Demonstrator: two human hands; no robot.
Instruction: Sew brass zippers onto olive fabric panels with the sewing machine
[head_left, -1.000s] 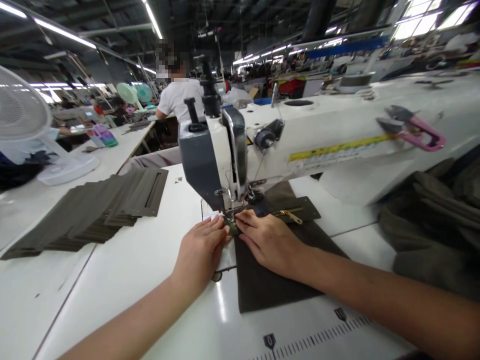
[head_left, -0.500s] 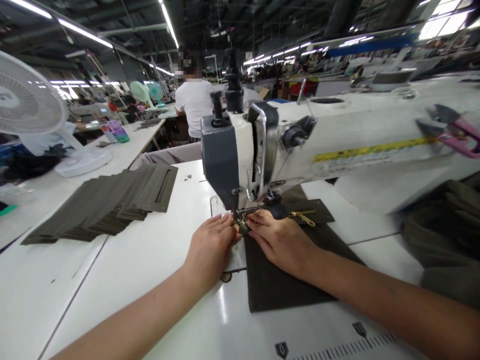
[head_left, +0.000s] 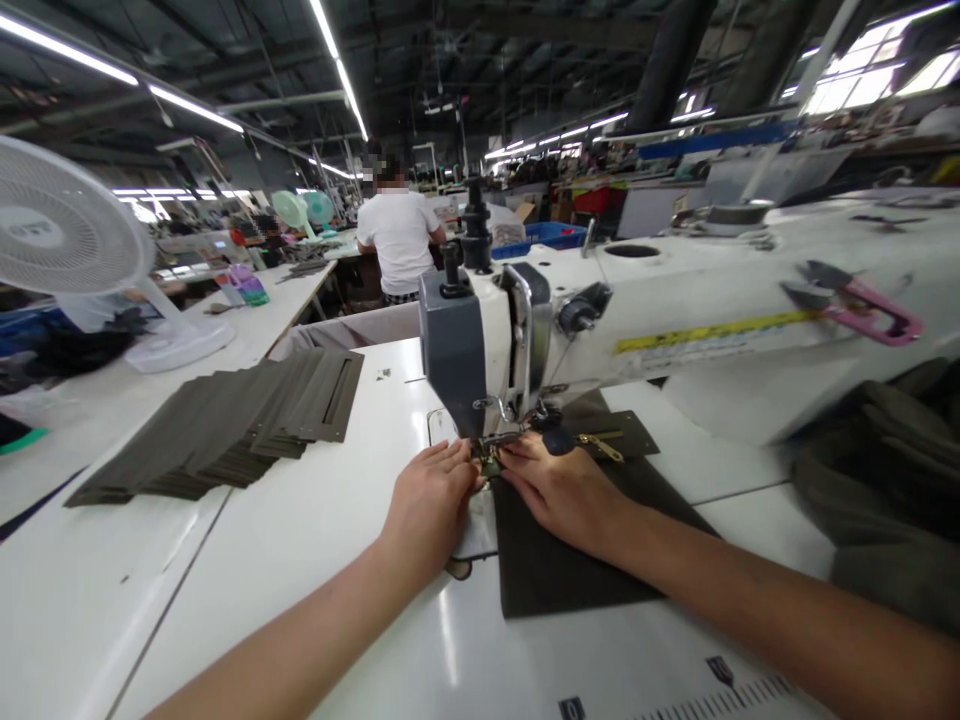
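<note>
Beside the presser foot [head_left: 490, 455], dark fabric [head_left: 559, 580] was covered by the right hand [head_left: 566, 488], left hand [head_left: 433, 500] opposite; whether either pinched couldn't be told; flatness was best kept.

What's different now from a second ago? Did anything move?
The dark cloth slid a little forward, away from the ruler marks and farther in at the sewing machine. The whole view shifted too. Nothing new was grabbed or let go: the left hand and right hand are still close together there. The dark stack and pink snips stayed put.
</note>
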